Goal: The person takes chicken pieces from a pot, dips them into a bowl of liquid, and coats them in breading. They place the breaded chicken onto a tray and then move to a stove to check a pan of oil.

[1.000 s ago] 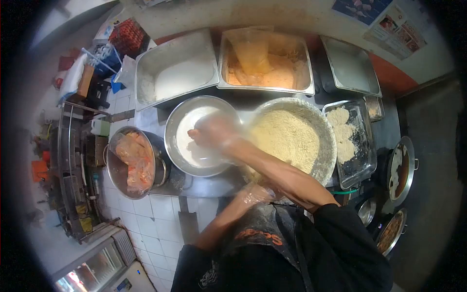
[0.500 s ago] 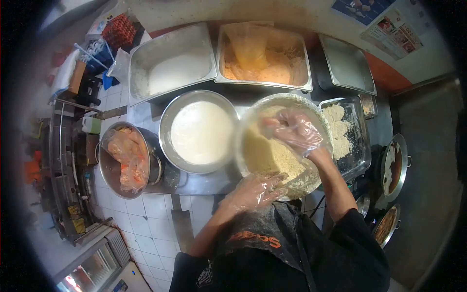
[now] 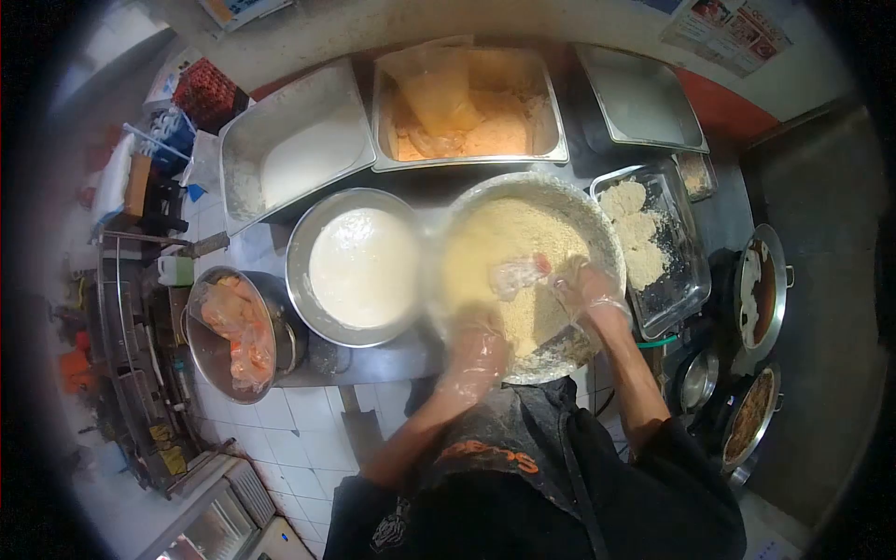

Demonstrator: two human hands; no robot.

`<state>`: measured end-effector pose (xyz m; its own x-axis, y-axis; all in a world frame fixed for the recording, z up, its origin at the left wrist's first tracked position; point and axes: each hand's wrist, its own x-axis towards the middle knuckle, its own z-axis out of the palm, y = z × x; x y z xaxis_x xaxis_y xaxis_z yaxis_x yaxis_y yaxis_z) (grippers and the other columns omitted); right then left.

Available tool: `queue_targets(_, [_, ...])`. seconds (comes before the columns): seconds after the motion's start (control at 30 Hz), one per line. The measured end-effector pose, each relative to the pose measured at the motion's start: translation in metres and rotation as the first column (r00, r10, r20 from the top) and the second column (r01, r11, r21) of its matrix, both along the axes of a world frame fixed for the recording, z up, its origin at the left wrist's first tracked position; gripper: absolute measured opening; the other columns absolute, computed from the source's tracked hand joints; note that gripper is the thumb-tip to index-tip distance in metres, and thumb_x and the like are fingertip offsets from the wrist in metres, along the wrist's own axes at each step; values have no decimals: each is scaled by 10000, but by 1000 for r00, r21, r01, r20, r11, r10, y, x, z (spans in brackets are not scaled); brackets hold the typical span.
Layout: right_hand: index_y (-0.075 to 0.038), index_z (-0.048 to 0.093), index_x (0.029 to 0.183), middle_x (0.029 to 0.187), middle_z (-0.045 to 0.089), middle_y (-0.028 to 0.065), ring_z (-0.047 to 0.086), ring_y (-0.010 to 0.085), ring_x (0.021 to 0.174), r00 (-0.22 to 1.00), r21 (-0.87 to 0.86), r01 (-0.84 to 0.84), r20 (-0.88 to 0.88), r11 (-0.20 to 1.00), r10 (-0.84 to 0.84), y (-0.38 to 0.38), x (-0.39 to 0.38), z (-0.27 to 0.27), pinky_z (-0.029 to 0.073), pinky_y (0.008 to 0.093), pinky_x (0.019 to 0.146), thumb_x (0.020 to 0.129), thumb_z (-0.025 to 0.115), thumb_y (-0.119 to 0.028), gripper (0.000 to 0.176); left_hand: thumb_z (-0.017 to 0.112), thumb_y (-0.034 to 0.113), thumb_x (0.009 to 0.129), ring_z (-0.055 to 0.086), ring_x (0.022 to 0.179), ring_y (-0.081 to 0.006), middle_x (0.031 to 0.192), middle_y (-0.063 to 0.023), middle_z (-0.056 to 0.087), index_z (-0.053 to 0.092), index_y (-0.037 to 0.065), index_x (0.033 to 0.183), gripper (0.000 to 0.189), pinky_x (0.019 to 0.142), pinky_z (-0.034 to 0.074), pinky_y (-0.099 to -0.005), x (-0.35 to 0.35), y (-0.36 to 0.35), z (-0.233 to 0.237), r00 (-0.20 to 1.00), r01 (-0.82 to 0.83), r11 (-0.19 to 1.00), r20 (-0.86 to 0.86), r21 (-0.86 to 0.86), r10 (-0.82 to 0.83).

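Note:
A large metal bowl (image 3: 611,219) holds pale yellow breading flour (image 3: 537,224). On the flour lies a coated piece of raw meat (image 3: 518,276), white with a pinkish-red end. My right hand (image 3: 593,294), in a clear plastic glove, is inside the bowl's right side, just beside the meat. Its fingers are bent downward and look parted, holding nothing I can see. Also gloved, my left hand (image 3: 478,353) is at the bowl's near left side; its fingers are blurred in flour haze. Left of this bowl stands another bowl (image 3: 297,252) of white batter (image 3: 364,266).
A pot (image 3: 278,350) at left holds bagged raw meat (image 3: 238,327). Behind the bowls are metal bins with white powder (image 3: 313,163) and orange powder (image 3: 513,135). A clear tray (image 3: 686,280) with coated pieces (image 3: 639,233) sits at right, near pans (image 3: 761,289).
The coated meat now lies visible on the flour. My right hand has moved down and toward the bowl's right side, while my left hand has shifted slightly left. The view has shifted too.

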<state>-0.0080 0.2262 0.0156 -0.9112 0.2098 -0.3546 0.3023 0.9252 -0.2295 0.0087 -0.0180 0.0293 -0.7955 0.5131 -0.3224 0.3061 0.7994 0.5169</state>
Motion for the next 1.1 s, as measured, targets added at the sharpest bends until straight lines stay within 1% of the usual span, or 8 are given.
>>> queue_targets(0.33, [2, 618, 1101, 990, 660, 229, 627, 397, 951, 918, -661, 373, 161, 651, -363, -47, 61, -63, 481, 476, 868, 985, 451, -452, 498, 584, 426, 920, 628, 975, -374, 1001, -230, 644, 605, 37, 1195, 477, 886, 468, -486, -21, 24, -6, 826, -357, 926, 421, -123, 374])
queue_targets(0.43, [32, 606, 1068, 945, 658, 234, 631, 391, 898, 849, -673, 521, 342, 525, -404, -30, 47, -17, 487, 472, 823, 998, 444, -436, 500, 537, 448, 969, 647, 999, -369, 1065, -226, 652, 494, 63, 1376, 562, 889, 499, -434, -8, 5, -25, 890, -402, 752, 415, 523, 188])
queue_targets(0.5, [32, 625, 1022, 931, 661, 239, 640, 376, 872, 865, -508, 501, 255, 701, -433, -38, 30, -3, 492, 476, 807, 1003, 451, -401, 468, 545, 427, 988, 632, 1103, -332, 1215, -206, 622, 318, 84, 1521, 674, 930, 515, -393, -37, 19, 68, 863, -211, 972, 447, -99, 233])
queue_targets(0.6, [-28, 570, 1312, 1187, 679, 139, 647, 281, 1060, 802, -134, -488, 320, 863, 504, -46, 37, -31, 495, 383, 923, 1047, 409, -344, 442, 532, 402, 992, 632, 1117, -334, 1221, -254, 610, 318, 30, 1500, 665, 933, 527, -420, -17, 6, 30, 745, -474, 838, 629, 269, 220])
queue_targets(0.73, [-44, 469, 1434, 1498, 436, 200, 436, 375, 1369, 818, -506, 554, 479, 661, -319, -64, 23, 49, 337, 399, 1128, 1044, 285, -508, 633, 514, 363, 997, 631, 1139, -336, 1230, -326, 591, 319, -49, 1468, 655, 938, 547, -461, -8, 3, 9, 573, -785, 290, 820, 547, 7])
queue_targets(0.8, [-53, 476, 1430, 1478, 459, 201, 453, 387, 1350, 856, -450, 498, 391, 741, -338, -59, 21, 52, 350, 402, 1116, 1040, 323, -484, 602, 586, 291, 971, 574, 1229, -334, 1333, -271, 545, 311, -31, 1491, 671, 1024, 480, -447, -35, 26, 45, 636, -571, 804, 709, 165, 306])
queue_targets(0.97, [-96, 500, 1418, 1360, 570, 189, 527, 383, 1268, 974, -233, -212, 25, 949, 224, -45, -18, 69, 418, 431, 1052, 997, 485, -343, 488, 656, 173, 907, 502, 1308, -312, 1364, -224, 517, 357, -30, 1459, 659, 1042, 463, -469, -33, 40, -3, 843, 194, 956, -536, 221, -47])
queue_targets(1.1, [-166, 608, 1334, 1302, 631, 127, 550, 304, 1261, 877, -213, -473, -207, 855, 433, -63, -72, 14, 421, 454, 1060, 964, 526, -357, 424, 689, 123, 861, 516, 1274, -345, 1281, -239, 554, 427, -30, 1402, 620, 1109, 404, -466, -41, 41, -72, 737, -573, 233, 619, 786, -272])
